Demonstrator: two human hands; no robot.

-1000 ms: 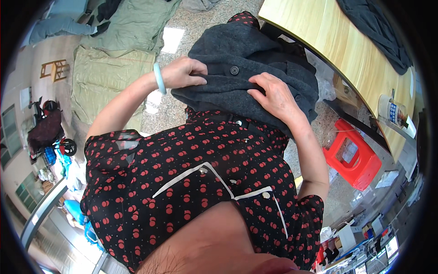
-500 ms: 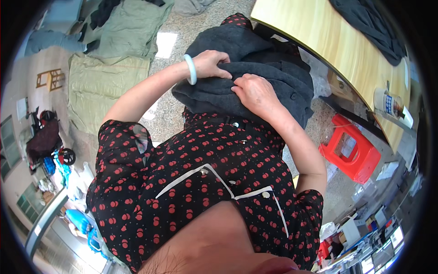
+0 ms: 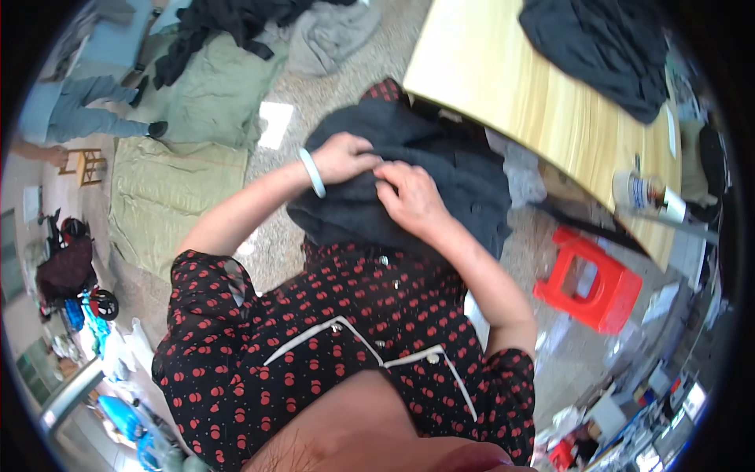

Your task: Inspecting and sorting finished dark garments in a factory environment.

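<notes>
A dark grey garment [image 3: 464, 185] lies bunched on my lap, in front of my red-dotted black blouse. My left hand [image 3: 346, 156], with a pale green bangle on its wrist, pinches the cloth at its upper left. Just to its right, my right hand [image 3: 409, 197] grips a fold of the same garment. The two hands are almost touching, fingertips meeting on the fabric. The far end of the garment hangs toward the edge of a wooden table [image 3: 503, 79].
On the table lie another dark garment [image 3: 598, 43] and a bottle [image 3: 649, 197]. A red plastic stool [image 3: 590, 279] stands on the floor at the right. Green sheets [image 3: 173, 189] and heaped clothes [image 3: 236, 20] cover the floor at the left, where a person's legs [image 3: 79, 118] show.
Both hands have drawn together on the dark grey garment; the right hand moved left toward the left hand. The garment now sits more bunched.
</notes>
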